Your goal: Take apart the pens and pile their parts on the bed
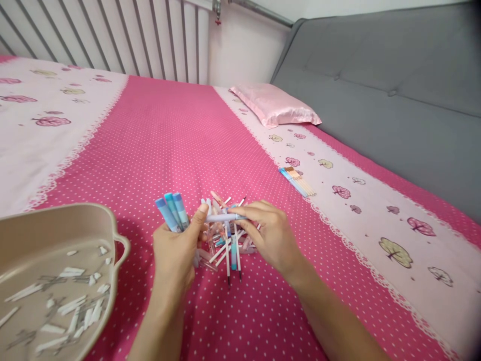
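My left hand [176, 250] is wrapped around several blue and teal pens [173, 208], their coloured ends pointing up and away. A pale lavender pen [221, 217] lies crosswise between my two hands, its left end under my left thumb. The fingers of my right hand [268, 230] pinch the right end of that pen. Below both hands, on the pink dotted bedspread, is a loose pile of pen parts [218, 240]: clear and pinkish barrels, thin white refills with dark tips, and a teal piece [233, 252]. My hands hide part of the pile.
A beige basin [112, 220] at the left holds small white and grey pieces. Farther right, a row of blue and peach pens [296, 181] lies on the bedspread. A pink pillow [276, 103] rests against the grey headboard [376, 95]; a white radiator [150, 40] stands behind.
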`<act>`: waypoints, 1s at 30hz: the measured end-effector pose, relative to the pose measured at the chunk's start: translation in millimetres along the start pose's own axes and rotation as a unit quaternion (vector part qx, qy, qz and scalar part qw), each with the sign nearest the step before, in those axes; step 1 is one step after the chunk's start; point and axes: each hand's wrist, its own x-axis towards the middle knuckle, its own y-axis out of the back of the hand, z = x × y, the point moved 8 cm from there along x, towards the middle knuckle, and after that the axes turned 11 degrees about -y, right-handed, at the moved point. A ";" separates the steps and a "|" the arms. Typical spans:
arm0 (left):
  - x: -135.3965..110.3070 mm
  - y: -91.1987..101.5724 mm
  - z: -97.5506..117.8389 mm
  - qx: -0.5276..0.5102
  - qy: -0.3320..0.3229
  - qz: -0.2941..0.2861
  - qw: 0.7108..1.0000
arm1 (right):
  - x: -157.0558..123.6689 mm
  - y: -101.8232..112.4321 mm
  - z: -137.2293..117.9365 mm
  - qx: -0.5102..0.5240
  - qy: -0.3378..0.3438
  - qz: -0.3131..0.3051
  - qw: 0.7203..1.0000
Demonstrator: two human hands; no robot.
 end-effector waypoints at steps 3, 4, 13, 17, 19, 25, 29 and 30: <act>-1.3 -10.3 9.3 -0.029 -0.035 -0.060 0.997 | 2.2 0.9 4.1 0.021 -0.023 -0.011 0.999; -2.3 -14.4 12.5 -0.045 -0.046 -0.086 0.994 | 2.9 1.6 5.8 0.025 -0.033 -0.013 0.999; -2.0 -15.8 8.6 0.003 -0.051 -0.117 0.992 | 7.4 5.7 15.5 -0.018 -0.052 0.000 0.998; 0.4 -11.4 1.4 0.033 -0.031 -0.077 0.996 | 6.7 4.9 13.5 -0.039 -0.026 0.007 0.999; 1.3 -9.4 -2.3 0.043 -0.018 -0.064 0.997 | 5.7 5.1 11.6 -0.036 -0.014 0.013 0.999; 1.0 -2.6 -4.9 0.047 0.010 -0.019 0.999 | 2.3 10.5 3.6 -0.020 0.026 0.060 0.998; 0.5 -2.2 3.0 0.075 -0.008 -0.026 0.997 | 2.1 13.8 3.3 -0.014 0.029 0.080 0.996; 0.4 -4.6 5.2 0.072 -0.018 -0.045 0.996 | 2.4 14.5 4.1 -0.014 0.024 0.083 0.996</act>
